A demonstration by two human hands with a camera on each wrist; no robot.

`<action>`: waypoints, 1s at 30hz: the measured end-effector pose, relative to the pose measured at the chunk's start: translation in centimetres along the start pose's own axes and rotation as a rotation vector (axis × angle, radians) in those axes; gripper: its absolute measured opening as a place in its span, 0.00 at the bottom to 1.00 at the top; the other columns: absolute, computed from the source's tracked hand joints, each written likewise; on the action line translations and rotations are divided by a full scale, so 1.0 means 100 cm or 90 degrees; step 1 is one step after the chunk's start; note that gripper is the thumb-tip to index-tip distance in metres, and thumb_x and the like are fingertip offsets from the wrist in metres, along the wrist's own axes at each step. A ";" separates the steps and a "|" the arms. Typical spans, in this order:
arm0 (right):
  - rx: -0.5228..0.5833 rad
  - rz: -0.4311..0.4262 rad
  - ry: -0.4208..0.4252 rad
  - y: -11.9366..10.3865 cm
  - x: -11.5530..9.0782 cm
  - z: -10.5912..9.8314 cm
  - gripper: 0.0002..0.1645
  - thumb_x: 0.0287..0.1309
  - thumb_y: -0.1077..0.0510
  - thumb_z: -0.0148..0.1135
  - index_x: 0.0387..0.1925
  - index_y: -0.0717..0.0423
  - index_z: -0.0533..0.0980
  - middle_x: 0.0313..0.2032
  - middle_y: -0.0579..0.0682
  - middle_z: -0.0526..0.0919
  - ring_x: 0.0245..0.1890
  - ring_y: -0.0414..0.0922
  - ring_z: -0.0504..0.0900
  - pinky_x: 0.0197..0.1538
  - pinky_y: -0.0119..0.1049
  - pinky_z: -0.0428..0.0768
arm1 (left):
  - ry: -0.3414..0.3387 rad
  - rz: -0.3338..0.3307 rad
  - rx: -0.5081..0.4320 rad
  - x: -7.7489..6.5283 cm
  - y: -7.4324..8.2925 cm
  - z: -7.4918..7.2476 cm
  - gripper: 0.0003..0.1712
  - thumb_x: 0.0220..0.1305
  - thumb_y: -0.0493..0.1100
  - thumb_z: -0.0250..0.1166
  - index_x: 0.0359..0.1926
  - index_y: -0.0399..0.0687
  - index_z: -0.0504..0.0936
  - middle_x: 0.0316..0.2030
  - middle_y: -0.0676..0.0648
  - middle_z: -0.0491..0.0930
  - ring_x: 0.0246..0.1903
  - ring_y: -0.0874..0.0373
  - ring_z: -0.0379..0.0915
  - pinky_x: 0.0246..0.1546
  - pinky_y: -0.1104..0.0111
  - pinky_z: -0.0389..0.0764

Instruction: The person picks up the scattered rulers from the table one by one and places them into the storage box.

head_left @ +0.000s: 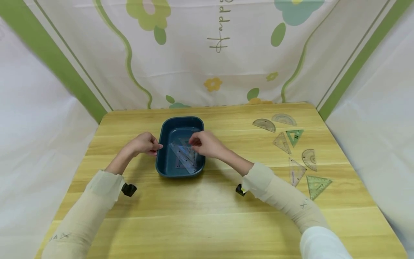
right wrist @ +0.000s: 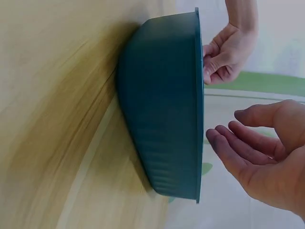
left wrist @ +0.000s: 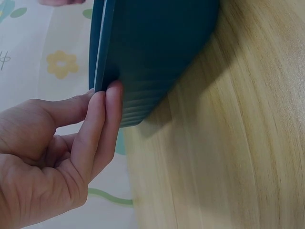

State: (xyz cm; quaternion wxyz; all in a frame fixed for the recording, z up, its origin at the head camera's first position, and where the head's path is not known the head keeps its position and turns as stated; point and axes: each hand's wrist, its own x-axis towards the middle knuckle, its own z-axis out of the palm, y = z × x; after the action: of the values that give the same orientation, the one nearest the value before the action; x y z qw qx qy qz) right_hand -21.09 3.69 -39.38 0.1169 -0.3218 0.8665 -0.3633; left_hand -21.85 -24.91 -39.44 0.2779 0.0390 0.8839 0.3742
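A dark blue plastic basin [head_left: 180,175] stands on the table, with several clear triangular set squares [head_left: 182,156] overlapping on its floor. My left hand [head_left: 145,144] pinches its left rim; in the left wrist view the thumb is on the inner side and the fingertips [left wrist: 113,93] press the outer wall. My right hand [head_left: 207,144] hovers over the right side of the basin, above the set squares. In the right wrist view its thumb [right wrist: 257,116] and fingers are loosely bent and spread apart with nothing between them, just beyond the rim.
On the right of the wooden table [head_left: 200,230] lie a brown protractor [head_left: 264,124], a clear protractor [head_left: 284,119], another protractor [head_left: 309,159], a green set square [head_left: 299,135] and several other set squares. A floral curtain [head_left: 187,64] hangs behind the table.
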 end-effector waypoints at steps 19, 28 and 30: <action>0.032 0.075 0.154 0.047 -0.059 -0.046 0.09 0.63 0.64 0.64 0.45 0.61 0.82 0.42 0.57 0.87 0.44 0.51 0.86 0.49 0.42 0.86 | 0.006 -0.005 -0.007 0.000 -0.002 0.000 0.17 0.74 0.38 0.57 0.27 0.33 0.79 0.21 0.49 0.76 0.21 0.59 0.75 0.33 0.64 0.86; 0.014 0.142 0.170 0.085 -0.074 -0.072 0.12 0.64 0.65 0.62 0.48 0.66 0.79 0.45 0.62 0.85 0.47 0.55 0.85 0.51 0.48 0.84 | 0.010 -0.005 -0.011 0.001 -0.002 0.000 0.16 0.74 0.38 0.58 0.28 0.33 0.79 0.23 0.49 0.76 0.22 0.59 0.75 0.30 0.69 0.84; 0.010 0.160 0.161 0.095 -0.075 -0.077 0.14 0.64 0.65 0.61 0.50 0.67 0.78 0.47 0.64 0.84 0.48 0.57 0.84 0.53 0.49 0.83 | 0.009 -0.005 -0.015 0.001 -0.004 0.000 0.16 0.73 0.38 0.58 0.28 0.33 0.80 0.23 0.49 0.76 0.23 0.59 0.75 0.31 0.69 0.84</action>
State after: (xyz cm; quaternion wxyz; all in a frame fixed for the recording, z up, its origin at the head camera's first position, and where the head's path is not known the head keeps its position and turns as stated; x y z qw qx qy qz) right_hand -23.21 17.79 -40.79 0.0540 -0.1621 0.9048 -0.3900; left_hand -21.92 -25.13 -39.76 0.2737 0.0301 0.8814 0.3837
